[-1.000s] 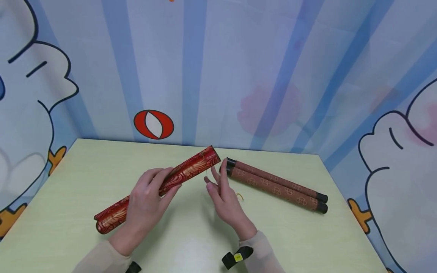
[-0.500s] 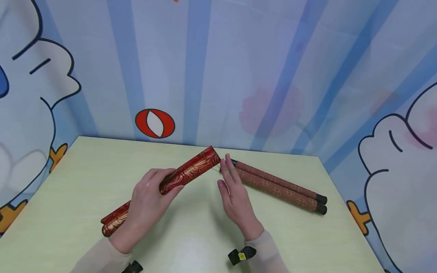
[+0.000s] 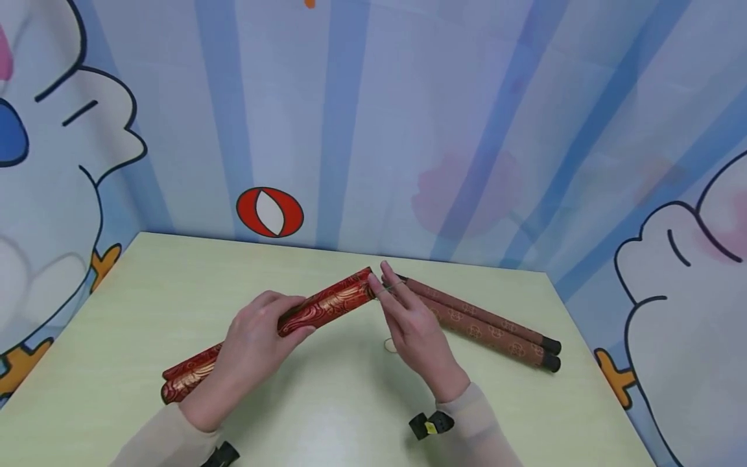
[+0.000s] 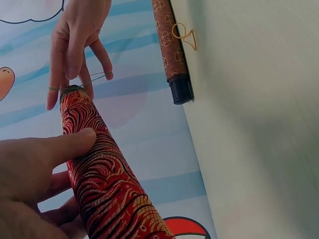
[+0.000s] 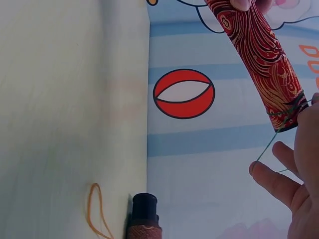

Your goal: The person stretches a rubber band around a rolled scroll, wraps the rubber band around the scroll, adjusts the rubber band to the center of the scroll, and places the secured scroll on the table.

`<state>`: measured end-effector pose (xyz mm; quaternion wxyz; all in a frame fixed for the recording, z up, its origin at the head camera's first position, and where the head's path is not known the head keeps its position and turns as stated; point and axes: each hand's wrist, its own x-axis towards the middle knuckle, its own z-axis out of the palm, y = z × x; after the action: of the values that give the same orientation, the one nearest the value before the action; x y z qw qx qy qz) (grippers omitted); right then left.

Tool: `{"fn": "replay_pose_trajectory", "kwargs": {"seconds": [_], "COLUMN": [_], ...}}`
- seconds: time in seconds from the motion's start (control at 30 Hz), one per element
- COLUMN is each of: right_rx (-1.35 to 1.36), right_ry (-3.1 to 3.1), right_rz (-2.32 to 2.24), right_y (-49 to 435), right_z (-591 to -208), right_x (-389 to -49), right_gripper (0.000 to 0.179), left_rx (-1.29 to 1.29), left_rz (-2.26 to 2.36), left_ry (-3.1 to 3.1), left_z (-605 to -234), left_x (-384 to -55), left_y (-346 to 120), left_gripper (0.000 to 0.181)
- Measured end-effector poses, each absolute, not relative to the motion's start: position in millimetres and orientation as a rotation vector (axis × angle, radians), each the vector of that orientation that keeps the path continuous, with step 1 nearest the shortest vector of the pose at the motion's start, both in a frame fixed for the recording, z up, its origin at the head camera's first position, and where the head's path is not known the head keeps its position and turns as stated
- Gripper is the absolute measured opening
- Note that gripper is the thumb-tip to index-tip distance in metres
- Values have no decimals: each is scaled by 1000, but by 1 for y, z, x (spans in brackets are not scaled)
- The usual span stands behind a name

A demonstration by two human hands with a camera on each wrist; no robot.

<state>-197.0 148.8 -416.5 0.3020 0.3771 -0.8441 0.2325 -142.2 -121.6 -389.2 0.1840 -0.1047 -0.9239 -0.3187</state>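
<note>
My left hand (image 3: pixel 253 347) grips two red rolls with gold swirls (image 3: pixel 329 305) side by side around their middle, above the table and tilted up to the right. At their upper end is my right hand (image 3: pixel 421 337), fingers extended and spread. A thin green rubber band (image 5: pixel 267 148) stretches between the right fingers and the end of the rolls. In the right wrist view it loops partly around that end. The left wrist view also shows the green band (image 4: pixel 102 78) across the right fingers. The palm side of the left hand is hidden in the head view.
Two brown patterned rolls with black end caps (image 3: pixel 484 324) lie side by side on the right of the pale table (image 3: pixel 327 415). A loose yellow rubber band (image 5: pixel 94 214) lies on the table near their capped ends. A blue striped cloth backdrop (image 3: pixel 280 97) stands behind the table.
The right fingers have spread and moved right, stretching the green band, and now meet the end of the red rolls. The rolls' upper end has dropped slightly; the left hand keeps its grip.
</note>
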Motion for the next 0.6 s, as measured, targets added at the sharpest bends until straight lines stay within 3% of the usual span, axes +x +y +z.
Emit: {"fn": "replay_pose_trajectory", "kwargs": {"seconds": [0.13,0.6], "right_rx": [1054,1204], "right_ry": [-2225,-2237], "right_rz": [568,603], "right_y": [149,151], "right_z": [-410,-397], "right_x": [-200,-204], "right_gripper": [70,55], "left_rx": [-345,-483], "left_rz": [-892,-825], "left_ry": [-2628,-2649], "left_z": [-389,-387], "left_x": [-141,-143], "left_y": [-126,-136], "left_gripper": [46,48]}}
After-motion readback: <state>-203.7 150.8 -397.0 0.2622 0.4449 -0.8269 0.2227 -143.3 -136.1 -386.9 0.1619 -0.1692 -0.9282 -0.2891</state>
